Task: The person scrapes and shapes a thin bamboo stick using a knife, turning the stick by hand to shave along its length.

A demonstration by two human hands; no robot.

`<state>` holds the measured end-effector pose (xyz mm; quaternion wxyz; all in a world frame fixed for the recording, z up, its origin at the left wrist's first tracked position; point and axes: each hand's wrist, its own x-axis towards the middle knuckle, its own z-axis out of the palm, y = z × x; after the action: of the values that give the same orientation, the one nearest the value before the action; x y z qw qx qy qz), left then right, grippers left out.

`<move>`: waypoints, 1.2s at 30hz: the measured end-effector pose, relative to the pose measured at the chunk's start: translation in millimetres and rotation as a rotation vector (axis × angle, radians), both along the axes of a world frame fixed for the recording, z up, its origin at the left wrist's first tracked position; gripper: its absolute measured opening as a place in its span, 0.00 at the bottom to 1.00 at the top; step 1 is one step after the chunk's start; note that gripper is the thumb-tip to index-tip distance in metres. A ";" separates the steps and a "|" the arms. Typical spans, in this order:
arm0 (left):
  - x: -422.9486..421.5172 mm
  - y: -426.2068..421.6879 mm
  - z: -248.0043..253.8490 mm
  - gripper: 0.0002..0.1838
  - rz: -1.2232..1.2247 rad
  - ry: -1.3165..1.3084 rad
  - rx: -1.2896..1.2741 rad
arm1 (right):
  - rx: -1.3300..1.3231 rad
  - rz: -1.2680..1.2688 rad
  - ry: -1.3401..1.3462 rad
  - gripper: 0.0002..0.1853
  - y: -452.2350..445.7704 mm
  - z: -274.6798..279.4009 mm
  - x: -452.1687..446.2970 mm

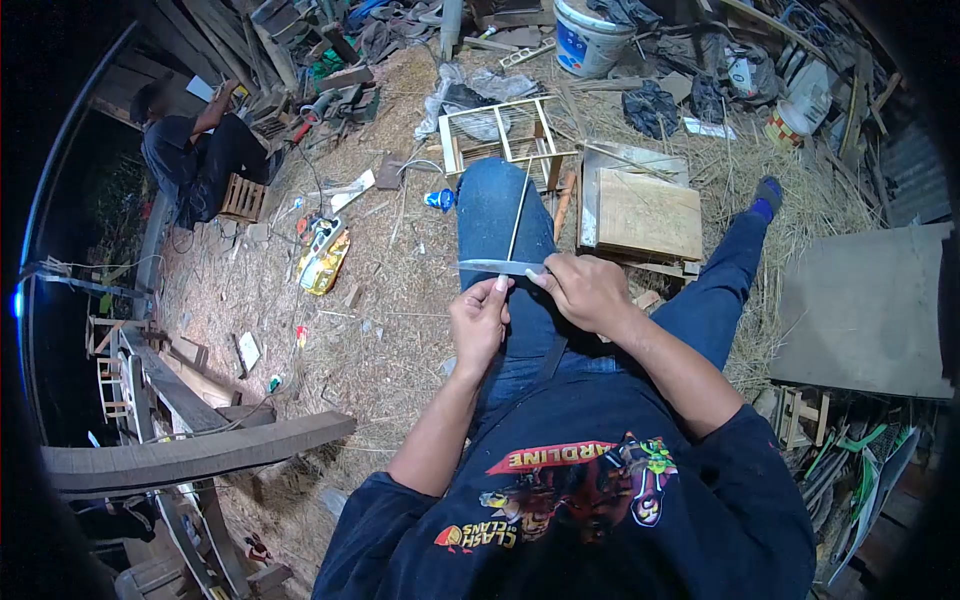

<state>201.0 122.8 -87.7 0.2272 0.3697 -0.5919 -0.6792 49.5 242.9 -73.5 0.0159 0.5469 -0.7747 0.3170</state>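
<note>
My right hand (pixel 588 290) is closed around a knife, whose flat blade (pixel 488 266) points left across my thigh. A thin wooden strip (pixel 519 215) runs up from my left hand (pixel 480 322) along my jeans. The left fingers pinch the strip close below the blade, and the thumb lies near the knife's edge. Blade and strip cross just above that thumb; whether the edge bites into the wood I cannot tell. The knife's handle is hidden in my right fist.
Beyond my knee stands a slatted wooden frame (pixel 500 130). Right of it lie stacked boards (pixel 648 212) and an orange-handled tool (pixel 564 205). A yellow packet (pixel 325 262) rests on the shavings. Another person (pixel 185 150) sits at far left. A beam (pixel 200 455) juts in at lower left.
</note>
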 end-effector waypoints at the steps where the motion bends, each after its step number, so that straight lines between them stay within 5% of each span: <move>1: -0.7 -0.6 -2.9 0.14 -0.002 -0.002 0.001 | -0.003 0.012 0.029 0.16 0.4 0.5 0.4; 22: 6.8 10.6 25.7 0.16 -0.114 0.172 0.159 | -0.154 0.070 0.078 0.14 8.4 17.2 -0.9; 27: 8.3 13.9 39.5 0.12 -0.186 0.330 0.481 | -0.216 0.065 0.133 0.14 7.6 22.4 -3.0; 36: 5.2 10.6 46.1 0.10 -0.328 0.452 0.681 | -0.229 0.018 0.093 0.13 10.3 22.7 -13.5</move>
<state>206.2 133.4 -41.6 0.1055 0.1667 -0.3204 -0.9265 36.0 253.2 -50.8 0.1115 0.5626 -0.7268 0.3779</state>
